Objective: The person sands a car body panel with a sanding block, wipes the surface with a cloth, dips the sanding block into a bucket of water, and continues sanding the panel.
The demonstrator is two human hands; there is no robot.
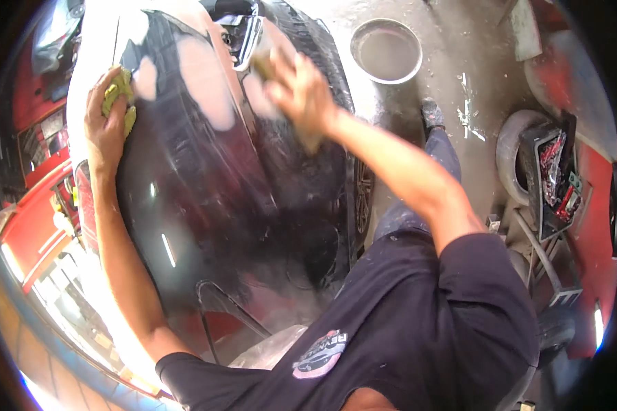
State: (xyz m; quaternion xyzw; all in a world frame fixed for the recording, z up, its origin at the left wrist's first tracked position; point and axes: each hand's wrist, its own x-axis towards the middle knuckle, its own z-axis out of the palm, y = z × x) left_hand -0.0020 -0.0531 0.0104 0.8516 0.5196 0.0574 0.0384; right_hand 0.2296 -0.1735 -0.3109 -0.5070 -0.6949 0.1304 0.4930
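Note:
A dark car body (185, 178) with a glossy, wet-looking surface lies in front of me, marked by pale patches (206, 82). At its far left, my left hand (100, 116) is closed around a crumpled yellow-green sponge (120, 89), resting against the panel. My right hand (301, 92), smeared by motion, is over a pale patch beside the light unit (248, 42). Its fingers press an olive-brown pad (262, 66) to the panel; most of that pad is hidden under the hand.
On the wet floor to the right of the car stands a round bucket (386, 51) of cloudy liquid. My foot (432, 113) is just below it. Farther right are a tire (517, 157), a black tray of small items (552, 175) and a metal frame (545, 253).

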